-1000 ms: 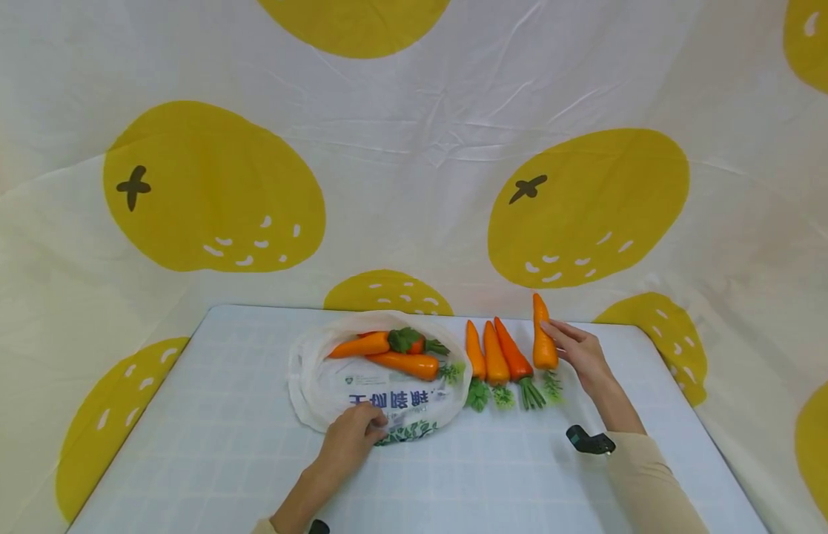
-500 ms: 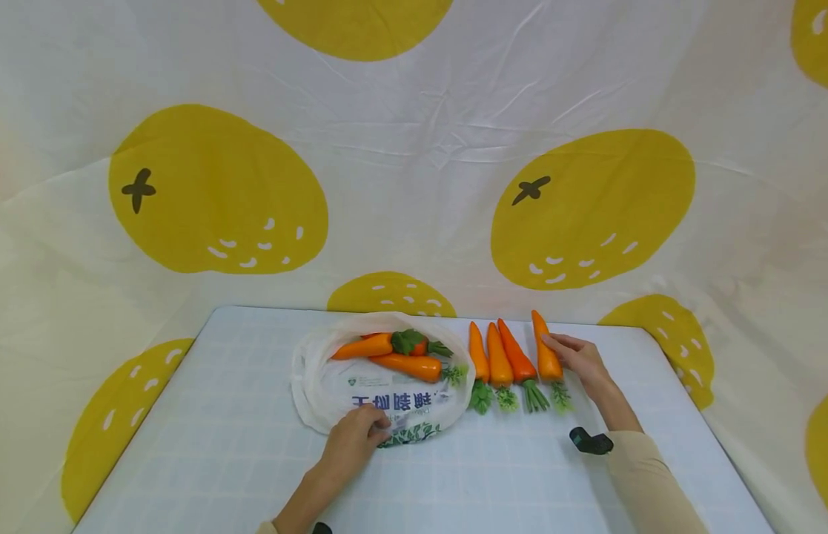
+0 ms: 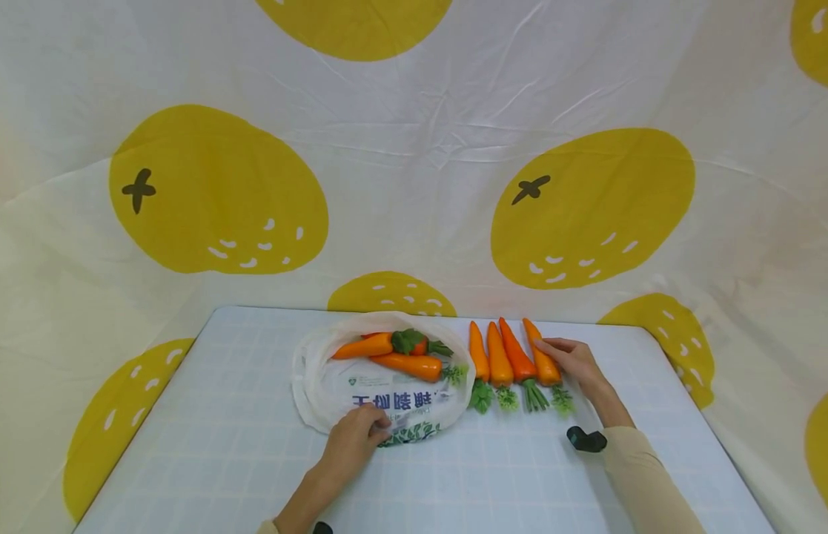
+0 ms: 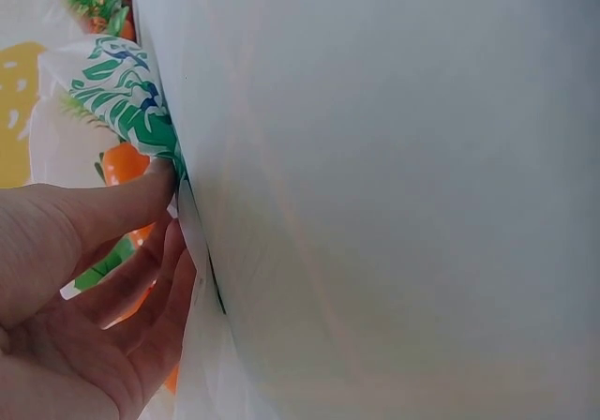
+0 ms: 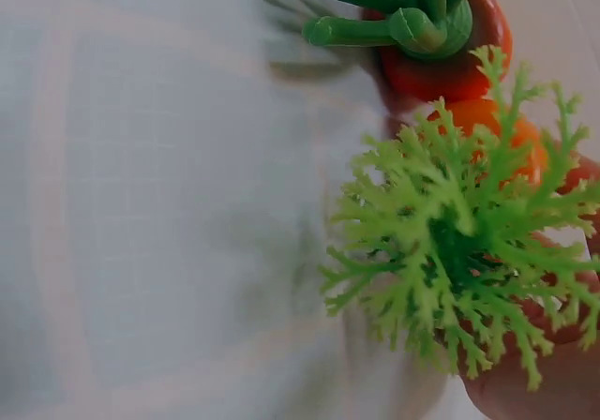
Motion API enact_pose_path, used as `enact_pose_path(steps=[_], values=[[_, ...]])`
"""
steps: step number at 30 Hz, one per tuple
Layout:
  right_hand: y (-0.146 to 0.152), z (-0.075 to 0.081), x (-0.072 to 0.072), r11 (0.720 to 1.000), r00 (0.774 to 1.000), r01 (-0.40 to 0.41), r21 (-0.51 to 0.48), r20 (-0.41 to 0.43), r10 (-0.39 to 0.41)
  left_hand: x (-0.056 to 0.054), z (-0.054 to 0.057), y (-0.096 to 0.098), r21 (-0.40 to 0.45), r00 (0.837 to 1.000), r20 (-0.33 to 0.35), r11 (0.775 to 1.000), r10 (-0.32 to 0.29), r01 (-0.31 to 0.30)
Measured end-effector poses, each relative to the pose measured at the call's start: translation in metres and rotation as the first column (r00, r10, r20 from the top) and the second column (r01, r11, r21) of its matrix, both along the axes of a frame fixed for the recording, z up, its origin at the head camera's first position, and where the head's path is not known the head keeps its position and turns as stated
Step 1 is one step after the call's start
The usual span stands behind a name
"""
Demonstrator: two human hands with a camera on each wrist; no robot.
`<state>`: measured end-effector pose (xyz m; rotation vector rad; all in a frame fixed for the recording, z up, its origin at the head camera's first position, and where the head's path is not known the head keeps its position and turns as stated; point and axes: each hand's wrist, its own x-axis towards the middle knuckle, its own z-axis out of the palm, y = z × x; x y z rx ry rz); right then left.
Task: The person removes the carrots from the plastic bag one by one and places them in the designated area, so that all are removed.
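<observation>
At the right end of a row of carrots, my right hand (image 3: 577, 367) holds a carrot (image 3: 545, 369) between thumb and fingers, its tip pointing away. Its frilly light-green leaves (image 5: 459, 232) cover much of the hand in the right wrist view. Directly left of it lies a redder carrot (image 3: 517, 356) with thick green stems, then two orange carrots (image 3: 499, 360). My left hand (image 3: 352, 437) pinches the near edge of a white plastic bag (image 3: 313, 386) with green leaf print (image 4: 127, 97). Several carrots (image 3: 416, 366) lie in the bag's opening.
The table (image 3: 187, 445) has a pale blue checked cover. Behind it hangs a white cloth (image 3: 407, 185) with large yellow fruit prints, close to the back edge. The bag's right side reaches the leftmost carrot of the row.
My right hand has lowered the carrot and brought it left against the row, its tip swinging toward the redder carrot. The left hand and the bag have stayed in place.
</observation>
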<state>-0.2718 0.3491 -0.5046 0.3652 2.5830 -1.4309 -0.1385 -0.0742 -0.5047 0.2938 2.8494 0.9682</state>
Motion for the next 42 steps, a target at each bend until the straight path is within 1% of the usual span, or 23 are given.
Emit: enact_pose_path(steps=[4, 8, 14, 16, 18, 21, 23, 26, 30, 33, 39, 42], values=[[-0.002, -0.001, -0.001, 0.999, 1.0, 0.0, 0.037, -0.016, 0.001, 0.0, 0.0, 0.0, 0.003, 1.0, -0.001, 1.0, 0.003, -0.003], [-0.005, -0.002, -0.001, 0.996, 0.999, -0.016, 0.083, -0.027, 0.018, 0.001, 0.001, 0.0, 0.006, 1.0, -0.005, 1.0, 0.002, -0.002], [-0.006, 0.002, 0.001, 0.989, 0.998, -0.057, 0.133, -0.029, 0.061, 0.001, -0.001, -0.002, 0.019, 0.999, -0.041, 1.0, -0.011, 0.012], [-0.006, 0.003, 0.001, 0.986, 0.997, -0.062, 0.153, -0.03, 0.067, 0.0, -0.001, -0.003, 0.027, 0.999, -0.036, 0.999, -0.021, 0.022], [-0.007, 0.006, 0.003, 0.983, 0.996, -0.066, 0.17, -0.04, 0.074, -0.002, -0.001, -0.004, 0.037, 0.999, -0.008, 0.999, -0.031, 0.032], [-0.01, 0.01, 0.006, 0.98, 0.995, -0.065, 0.187, -0.067, 0.078, -0.005, 0.001, -0.006, 0.056, 0.998, 0.029, 0.997, -0.049, 0.047], [-0.013, 0.013, 0.008, 0.978, 0.991, -0.07, 0.195, -0.096, 0.09, -0.007, 0.003, -0.007, 0.073, 0.998, 0.04, 0.996, -0.054, 0.051], [-0.015, 0.016, 0.011, 0.975, 0.984, -0.076, 0.21, -0.144, 0.108, -0.011, 0.006, -0.01, 0.093, 0.998, 0.0, 0.994, -0.055, 0.055], [-0.019, 0.021, 0.014, 0.974, 0.97, -0.078, 0.214, -0.208, 0.124, -0.018, 0.009, -0.013, 0.098, 0.995, -0.092, 0.994, -0.041, 0.05], [-0.023, 0.024, 0.013, 0.974, 0.963, -0.073, 0.212, -0.24, 0.125, -0.023, 0.01, -0.015, 0.1, 0.993, -0.118, 0.994, -0.02, 0.032], [-0.029, 0.028, 0.014, 0.977, 0.951, -0.089, 0.194, -0.274, 0.14, -0.036, 0.015, -0.02, 0.102, 0.996, -0.08, 0.995, 0.03, -0.022], [-0.035, 0.031, 0.016, 0.979, 0.949, -0.1, 0.176, -0.28, 0.147, -0.042, 0.017, -0.022, 0.103, 0.995, -0.083, 0.994, 0.056, -0.047]])
